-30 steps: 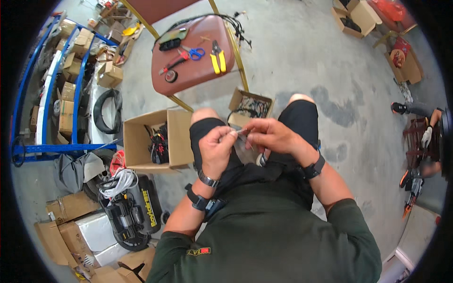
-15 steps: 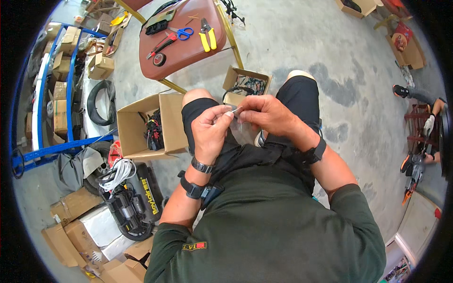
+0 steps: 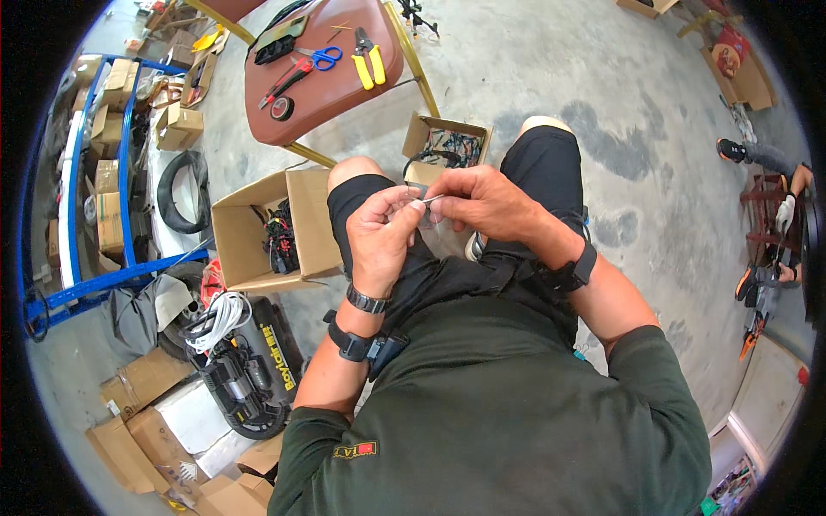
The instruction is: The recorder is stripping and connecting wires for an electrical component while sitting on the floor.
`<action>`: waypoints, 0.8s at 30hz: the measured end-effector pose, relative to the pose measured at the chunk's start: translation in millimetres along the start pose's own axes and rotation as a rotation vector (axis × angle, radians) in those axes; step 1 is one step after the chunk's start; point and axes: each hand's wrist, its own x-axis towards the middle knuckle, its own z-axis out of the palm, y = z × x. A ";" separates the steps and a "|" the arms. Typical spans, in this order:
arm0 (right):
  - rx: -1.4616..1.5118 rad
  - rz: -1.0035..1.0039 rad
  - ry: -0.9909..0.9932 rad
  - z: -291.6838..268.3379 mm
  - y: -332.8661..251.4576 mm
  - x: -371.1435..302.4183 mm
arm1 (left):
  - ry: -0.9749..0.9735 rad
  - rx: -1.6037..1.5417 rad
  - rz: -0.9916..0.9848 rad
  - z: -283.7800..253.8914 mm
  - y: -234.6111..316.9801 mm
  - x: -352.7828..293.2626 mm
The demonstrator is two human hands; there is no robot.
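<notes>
Over my lap, both hands are closed and nearly meet at the fingertips. A thin, pale, wire-like strand (image 3: 432, 199) runs between them; its exact kind is too small to tell. My left hand (image 3: 381, 230) pinches one end between thumb and forefinger, its other fingers curled. From the other side, my right hand (image 3: 486, 205) pinches the strand with thumb and forefinger. Just beyond the hands stands a small cardboard box (image 3: 414, 133) of dark tangled parts. Left of my knee is a larger open carton (image 3: 311, 225) holding black and red wires.
Ahead, a brown chair seat (image 3: 344, 103) bears blue-handled scissors (image 3: 327, 58), yellow-handled wire strippers (image 3: 368, 64), a red-and-black cutter (image 3: 291, 80) and a tape roll (image 3: 281, 107). An air compressor (image 3: 245, 378) and blue shelving (image 3: 129, 172) stand left. Another person's gloved hand (image 3: 785, 212) shows far right.
My view has shifted slightly. The fingertips have drawn a little closer, and the strand between them now lies flatter. The clear film-like patch below the hands shows less.
</notes>
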 end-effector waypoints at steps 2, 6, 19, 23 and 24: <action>-0.015 -0.012 -0.007 0.9 0.1 0.3 | 0.002 0.007 -0.002 -0.7 1.2 0.0; -0.023 0.032 -0.027 -1.2 -1.7 -1.4 | -0.003 0.051 -0.027 -1.8 0.2 1.6; 0.006 0.119 -0.190 -16.1 -3.1 6.9 | -0.065 0.370 0.341 2.7 10.9 -3.7; 0.081 0.254 -0.369 -29.5 -7.7 7.0 | -0.219 0.511 0.447 5.5 24.3 -6.2; 0.060 0.273 -0.367 -29.3 -12.3 7.7 | -0.262 0.537 0.498 5.1 25.4 -6.4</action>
